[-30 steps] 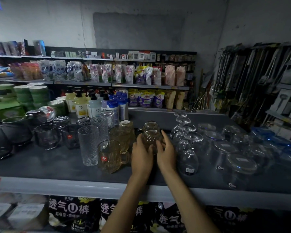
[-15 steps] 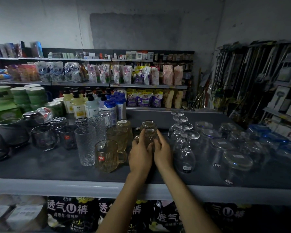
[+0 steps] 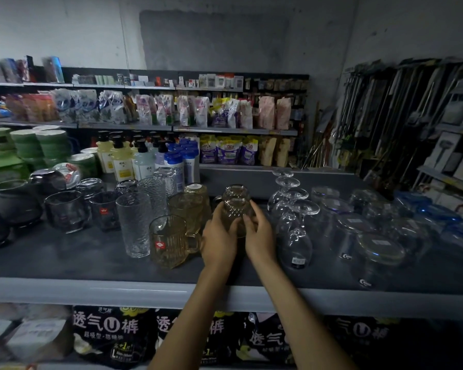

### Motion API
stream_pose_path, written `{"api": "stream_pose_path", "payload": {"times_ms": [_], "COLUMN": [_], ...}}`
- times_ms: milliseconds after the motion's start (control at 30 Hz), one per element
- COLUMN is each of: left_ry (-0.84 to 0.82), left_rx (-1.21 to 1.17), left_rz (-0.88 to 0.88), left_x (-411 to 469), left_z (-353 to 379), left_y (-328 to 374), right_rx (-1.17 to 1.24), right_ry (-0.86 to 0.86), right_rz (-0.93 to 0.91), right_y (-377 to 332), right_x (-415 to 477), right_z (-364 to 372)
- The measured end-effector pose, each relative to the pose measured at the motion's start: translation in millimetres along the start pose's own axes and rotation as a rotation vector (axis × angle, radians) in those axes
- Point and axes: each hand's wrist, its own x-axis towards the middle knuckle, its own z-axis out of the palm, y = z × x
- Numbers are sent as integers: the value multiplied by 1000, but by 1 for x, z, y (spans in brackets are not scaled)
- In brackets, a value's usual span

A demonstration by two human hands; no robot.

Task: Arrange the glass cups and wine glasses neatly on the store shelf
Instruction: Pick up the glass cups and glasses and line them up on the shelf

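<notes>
Head view: left hand (image 3: pixel 219 243) and right hand (image 3: pixel 261 236) grip amber cup (image 3: pixel 235 200) at shelf (image 3: pixel 64 259), fingers curled round its sides. Glass likely stiff, slick, breakable; hold mid-body, not rim

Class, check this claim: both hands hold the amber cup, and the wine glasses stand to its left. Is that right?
No. In the head view the left hand and right hand do hold the amber cup, but the wine glasses stand to its right.
</notes>
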Motion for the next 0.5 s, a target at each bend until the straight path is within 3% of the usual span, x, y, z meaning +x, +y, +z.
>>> {"api": "stream_pose_path", "payload": {"times_ms": [500], "left_ry": [-8], "left_rx": [-14], "left_rz": [-107], "left_x": [1], "left_z": [1], "left_y": [-1], "right_rx": [-21], "right_ry": [10], "right_rz": [-30], "right_y": [-5], "right_x": [-3], "right_z": [-2]}}
